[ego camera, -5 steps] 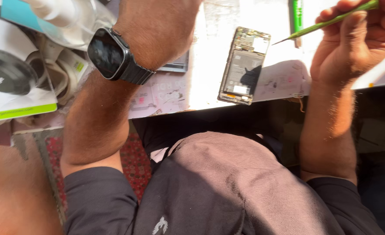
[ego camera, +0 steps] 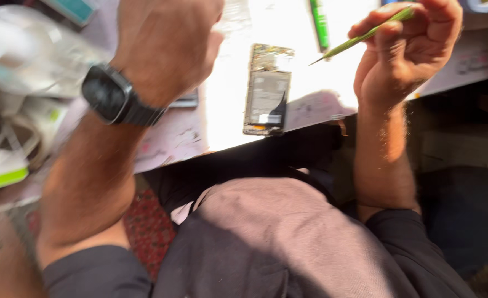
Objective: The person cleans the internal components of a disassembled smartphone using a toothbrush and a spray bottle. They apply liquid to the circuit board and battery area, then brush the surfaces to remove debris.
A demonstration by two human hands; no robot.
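An opened smartphone with its insides showing lies flat near the front edge of the sunlit worktable. My right hand hovers to its right, closed on green tweezers whose tip points down-left toward the phone without touching it. My left hand, a black smartwatch on its wrist, is at the upper left of the phone. Its fingers curl away from the camera, so what they touch is hidden. A dark flat piece shows just under that hand.
A blurred heap of white cables, plastic bags and a green-edged box fills the table's left side. A green pen-like tool lies at the far edge. My lap in dark clothing sits below the table edge.
The view has shifted and blurred. My right hand with the tweezers has dropped slightly lower in the picture, and my left hand has moved a little toward the right.
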